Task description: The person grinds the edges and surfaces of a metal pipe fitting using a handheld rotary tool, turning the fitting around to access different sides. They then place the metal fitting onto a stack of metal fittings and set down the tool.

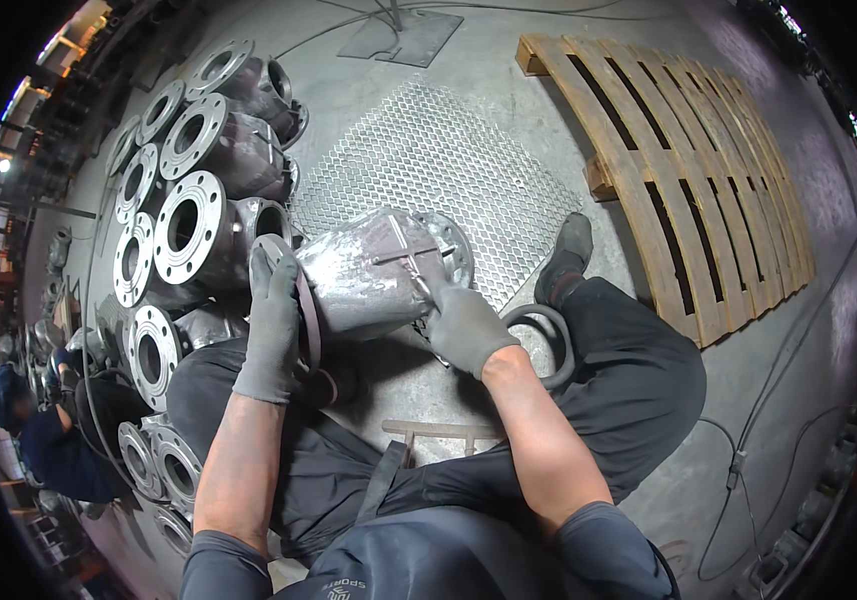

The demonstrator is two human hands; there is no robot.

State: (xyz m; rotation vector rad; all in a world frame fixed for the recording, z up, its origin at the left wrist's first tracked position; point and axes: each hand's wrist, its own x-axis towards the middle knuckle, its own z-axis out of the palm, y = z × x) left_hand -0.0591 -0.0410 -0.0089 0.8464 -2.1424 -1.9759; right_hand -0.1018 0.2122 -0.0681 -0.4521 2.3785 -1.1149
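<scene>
In front of me, above the floor between my legs, is a grey metal flanged pipe casting [356,280] with a flange at each end and raised ribs on its body. My left hand [272,325], in a grey glove, is closed round the rim of its left flange. My right hand [470,328], gloved alike, grips the body near the right end, just below the ribs. Its fingertips are partly hidden against the metal. The far flange stands beyond my right fingers. Near my right knee a dark hose or ring [560,350] curves beside my right wrist.
Several similar flanged castings [188,228] are stacked along my left side. Ahead lies an expanded-metal mesh sheet [438,150] on the floor. A wooden pallet [683,190] lies to the right, with cables [748,420] nearby. Another person [63,440] crouches at the far left.
</scene>
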